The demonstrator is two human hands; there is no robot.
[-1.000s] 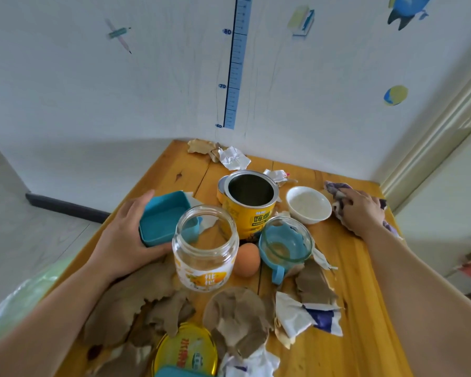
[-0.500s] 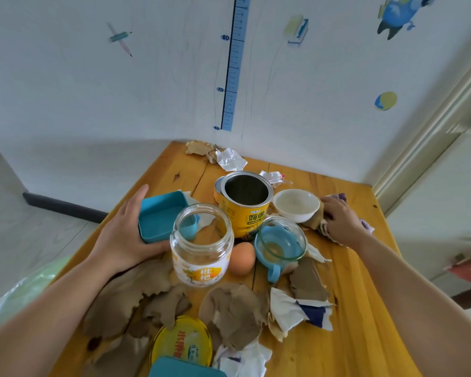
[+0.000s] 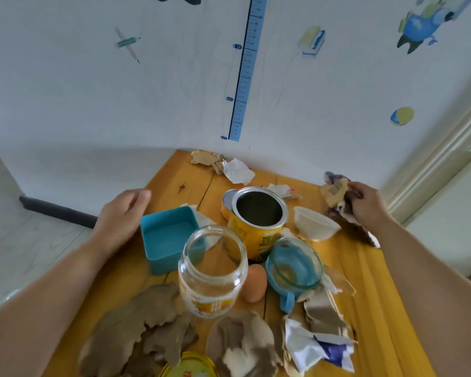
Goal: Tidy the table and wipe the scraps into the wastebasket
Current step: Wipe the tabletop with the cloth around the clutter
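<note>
1. The table (image 3: 370,281) was cluttered on all sides of both hands; I could not make out the wastebasket.
2. The scraps (image 3: 136,327), torn brown and white paper, lay in a band running left to right along the near edge. They were behind both sets of fingertips on the person's side, close under the left forearm and well apart from the right fingers.
3. The box (image 3: 172,238), tin (image 3: 256,240) and jar (image 3: 212,281) stood between the right fingers and that band.
4. The left hand (image 3: 123,216) was slack, its fingers (image 3: 139,197) nearly straight and holding nothing. The box was just beside the palm; whether they touched I could not tell.
5. The right hand (image 3: 365,202) had its fingers (image 3: 356,194) curled round the cloth (image 3: 333,177) at the far right corner, with one small brown piece (image 3: 335,190) pinned against it.
6. In my judgement, wiping would mean drawing the cloth back and leftwards towards the band, while the left hand, being nearer, cleared the box.
</note>
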